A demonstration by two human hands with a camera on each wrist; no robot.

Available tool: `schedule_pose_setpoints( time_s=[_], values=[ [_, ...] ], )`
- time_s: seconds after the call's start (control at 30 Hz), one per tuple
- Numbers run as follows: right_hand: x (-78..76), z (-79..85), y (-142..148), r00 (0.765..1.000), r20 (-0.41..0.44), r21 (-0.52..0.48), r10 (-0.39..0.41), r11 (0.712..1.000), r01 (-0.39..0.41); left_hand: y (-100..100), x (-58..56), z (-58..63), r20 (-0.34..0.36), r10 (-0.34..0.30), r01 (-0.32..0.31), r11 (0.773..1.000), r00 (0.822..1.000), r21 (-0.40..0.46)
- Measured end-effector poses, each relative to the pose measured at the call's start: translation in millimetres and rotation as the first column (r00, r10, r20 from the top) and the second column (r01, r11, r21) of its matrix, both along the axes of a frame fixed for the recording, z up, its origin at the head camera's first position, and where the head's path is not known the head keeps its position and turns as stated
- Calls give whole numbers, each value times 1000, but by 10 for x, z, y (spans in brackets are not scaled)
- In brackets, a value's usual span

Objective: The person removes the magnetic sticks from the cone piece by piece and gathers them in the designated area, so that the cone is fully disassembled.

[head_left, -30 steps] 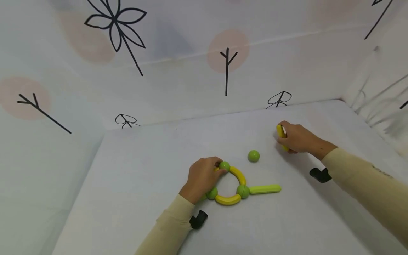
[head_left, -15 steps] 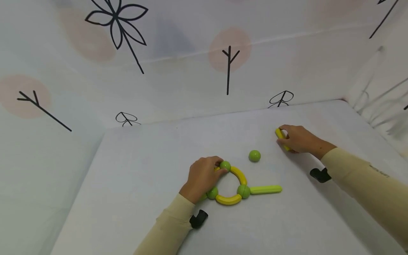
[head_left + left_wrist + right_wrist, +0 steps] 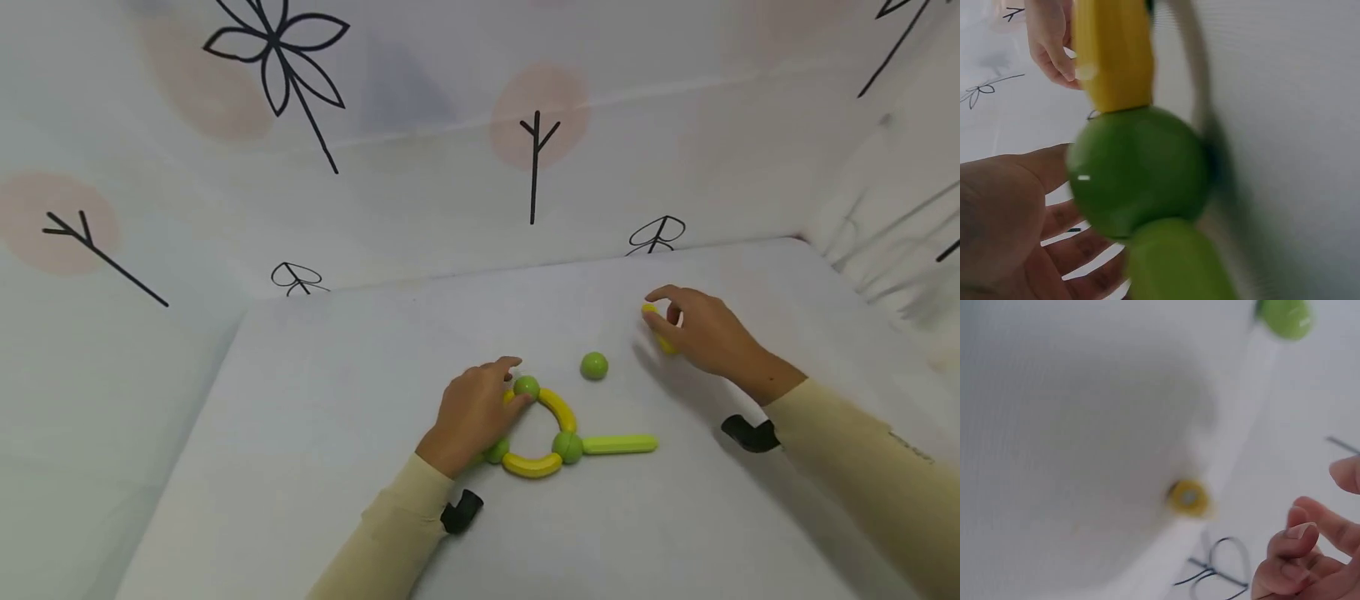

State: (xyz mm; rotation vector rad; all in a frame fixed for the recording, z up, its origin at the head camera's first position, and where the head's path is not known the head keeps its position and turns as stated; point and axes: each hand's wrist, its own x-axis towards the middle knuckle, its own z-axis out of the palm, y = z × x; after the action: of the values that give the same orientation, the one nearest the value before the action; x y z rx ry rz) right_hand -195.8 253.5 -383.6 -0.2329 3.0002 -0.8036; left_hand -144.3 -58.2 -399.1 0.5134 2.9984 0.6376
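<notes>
A ring of yellow curved rods (image 3: 532,467) and green balls (image 3: 567,447) lies on the table, with a light green straight rod (image 3: 620,444) sticking out to its right. My left hand (image 3: 468,417) hovers over the ring's left side, hiding part of it. Its thumb touches the top green ball (image 3: 527,387), while the forefinger is lifted off. In the left wrist view, that hand's fingers (image 3: 1082,247) are spread behind a green ball (image 3: 1138,172). Beyond the ring, my right hand (image 3: 705,329) is loosely parted above a loose yellow rod (image 3: 1188,499), apart from it in the right wrist view.
One loose green ball (image 3: 594,366) lies between the ring and the right hand. The white table (image 3: 337,400) meets a patterned wall covering (image 3: 420,200) at the back. A black wrist device (image 3: 750,433) hangs under each sleeve.
My right hand has let go of the yellow rod, now on the table, and its fingers have parted. My left forefinger has lifted off the top green ball.
</notes>
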Motion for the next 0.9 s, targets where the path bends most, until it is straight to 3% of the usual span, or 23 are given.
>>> schedule_pose_setpoints(
  time_s=[0.1,0.2,0.33,0.47,0.63,0.77,0.9],
  values=[
    [178,12,-114,992,-123,-73,16,997,-26,4,48,58,-48,-17,18,1000,999,20],
    [326,4,-233,972,-231,-132,45,988,-77,44,145,120,-113,-79,82,996,990,23],
    [490,4,-371,953,-291,-168,87,976,-140,123,305,152,-187,-170,172,985,968,-5],
    [598,14,-443,966,-229,-189,121,968,-166,168,413,113,-196,-210,210,977,958,-25],
    [640,-18,-463,968,-147,-203,205,951,-233,195,441,47,-205,-245,245,969,948,-25],
    [645,-103,-483,946,-71,-217,315,921,-323,211,450,-8,-185,-275,272,961,943,-42],
    [654,-166,-480,905,13,-232,424,882,-410,221,461,-33,-156,-287,279,958,945,-71]
  ],
)
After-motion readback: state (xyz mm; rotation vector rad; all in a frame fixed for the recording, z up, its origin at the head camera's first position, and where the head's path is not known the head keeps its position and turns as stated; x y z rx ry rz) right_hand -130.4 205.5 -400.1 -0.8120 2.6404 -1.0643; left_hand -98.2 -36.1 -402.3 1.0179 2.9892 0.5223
